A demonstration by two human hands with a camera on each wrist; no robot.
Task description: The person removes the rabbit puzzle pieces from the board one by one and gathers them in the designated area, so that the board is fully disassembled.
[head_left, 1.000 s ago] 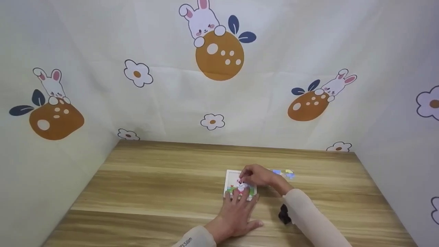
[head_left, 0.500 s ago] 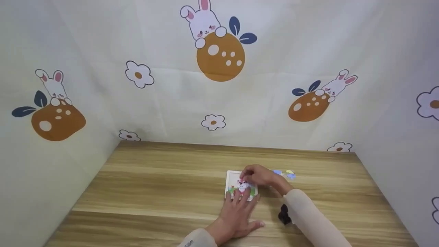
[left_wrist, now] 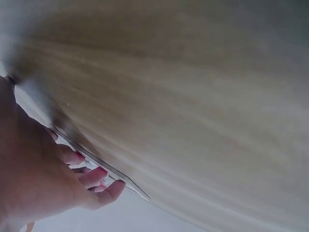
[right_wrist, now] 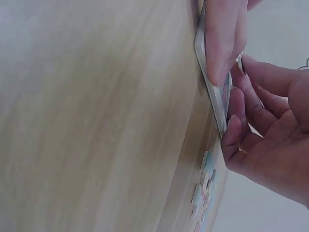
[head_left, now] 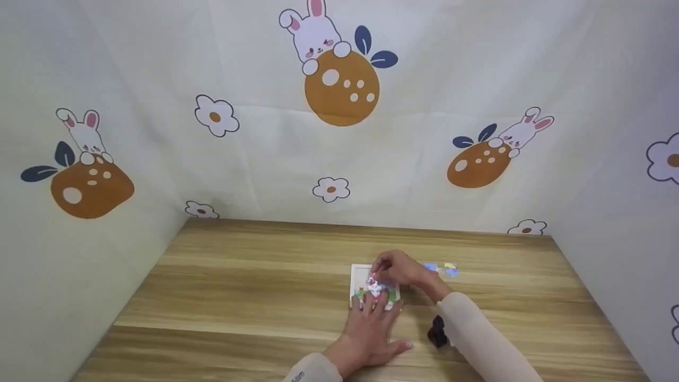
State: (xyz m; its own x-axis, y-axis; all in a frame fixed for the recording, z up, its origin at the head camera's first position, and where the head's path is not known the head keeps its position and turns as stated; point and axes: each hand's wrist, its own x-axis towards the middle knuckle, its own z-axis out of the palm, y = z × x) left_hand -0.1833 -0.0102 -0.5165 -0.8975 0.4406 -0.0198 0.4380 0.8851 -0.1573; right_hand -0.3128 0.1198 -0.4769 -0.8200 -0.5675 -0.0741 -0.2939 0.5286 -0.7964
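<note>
A small jigsaw puzzle tray [head_left: 354, 273] with a white rim lies on the wooden table, its lower part filled with a green and white animal picture. My left hand [head_left: 367, 331] rests palm down, fingers spread, the fingertips on the tray's near edge. In the left wrist view, the left fingers [left_wrist: 91, 178] lie over the tray's edge. Above the tray's right side, my right hand [head_left: 400, 268] pinches a puzzle piece [right_wrist: 240, 64] between thumb and forefinger. Its other fingers are bent beside the rim. The right hand covers part of the picture.
Several loose puzzle pieces [head_left: 450, 270] lie right of the tray, behind the right wrist. A small black object [head_left: 437, 332] sits by the right sleeve. Patterned cloth walls [head_left: 265, 159] enclose the table [head_left: 238, 297] at the back and sides.
The puzzle piece at my right fingertips has tilted slightly, and the animal's face now looks paler and glossier. Both hands stay almost in place.
</note>
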